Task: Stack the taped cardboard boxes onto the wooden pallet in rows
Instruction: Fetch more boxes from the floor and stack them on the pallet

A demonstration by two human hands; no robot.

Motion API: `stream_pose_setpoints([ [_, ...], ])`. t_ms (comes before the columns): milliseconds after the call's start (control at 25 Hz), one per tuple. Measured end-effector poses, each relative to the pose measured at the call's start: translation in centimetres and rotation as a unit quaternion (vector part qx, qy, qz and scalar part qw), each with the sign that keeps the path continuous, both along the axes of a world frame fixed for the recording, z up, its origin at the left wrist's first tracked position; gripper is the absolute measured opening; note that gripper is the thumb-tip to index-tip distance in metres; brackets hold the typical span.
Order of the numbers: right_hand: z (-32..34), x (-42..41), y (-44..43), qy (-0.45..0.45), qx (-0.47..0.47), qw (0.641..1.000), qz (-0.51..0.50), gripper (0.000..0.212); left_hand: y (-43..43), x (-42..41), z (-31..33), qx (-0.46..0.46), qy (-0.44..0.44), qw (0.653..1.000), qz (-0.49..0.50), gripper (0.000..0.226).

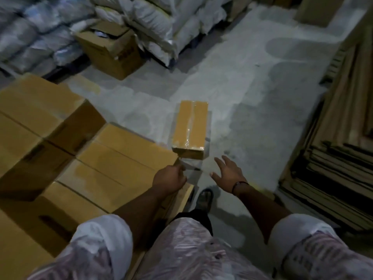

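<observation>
Cardboard box (190, 128) on the floor (248, 93) just ahead of the spread-open right hand (228, 172); left hand (169, 178) curled, grip unclear. Apparently the pickup step; next, clasp both sides.

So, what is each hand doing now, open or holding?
Left hand: fingers curled; a grip cannot be told.
Right hand: open, holding nothing.

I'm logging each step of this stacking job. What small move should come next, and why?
Probably move the right hand forward onto the near right side of the taped box. That hand is open, just short of the box, not touching. The left hand is curled by its near left corner; its grip is unclear. The box lies beside the stacked boxes, not among them.
</observation>
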State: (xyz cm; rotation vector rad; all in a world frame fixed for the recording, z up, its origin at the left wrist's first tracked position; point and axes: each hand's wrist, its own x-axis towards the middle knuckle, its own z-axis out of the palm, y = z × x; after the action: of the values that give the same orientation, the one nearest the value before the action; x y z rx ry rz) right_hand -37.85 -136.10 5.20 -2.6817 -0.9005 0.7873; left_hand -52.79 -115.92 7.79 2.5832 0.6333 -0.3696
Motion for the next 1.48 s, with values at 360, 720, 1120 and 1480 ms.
stream_pose_setpoints([
  [360,-4.0,17.6,7.1,0.021,-0.024,0.999,0.000,0.074,7.5,16.5,-7.0,-0.052,0.044,0.997,0.035,0.045],
  [720,-6.6,33.2,19.7,0.050,-0.030,0.998,0.030,0.068,19.5,33.6,-9.1,-0.074,0.067,0.991,0.088,0.041],
  [1120,-29.6,49.2,32.0,0.122,-0.054,0.991,0.004,0.071,29.0,46.5,-28.4,-0.092,0.128,0.975,0.158,0.046],
  [1480,-53.9,53.9,41.1,0.111,-0.086,0.988,-0.062,0.075,38.1,58.3,-54.7,-0.106,0.162,0.943,0.272,0.118],
])
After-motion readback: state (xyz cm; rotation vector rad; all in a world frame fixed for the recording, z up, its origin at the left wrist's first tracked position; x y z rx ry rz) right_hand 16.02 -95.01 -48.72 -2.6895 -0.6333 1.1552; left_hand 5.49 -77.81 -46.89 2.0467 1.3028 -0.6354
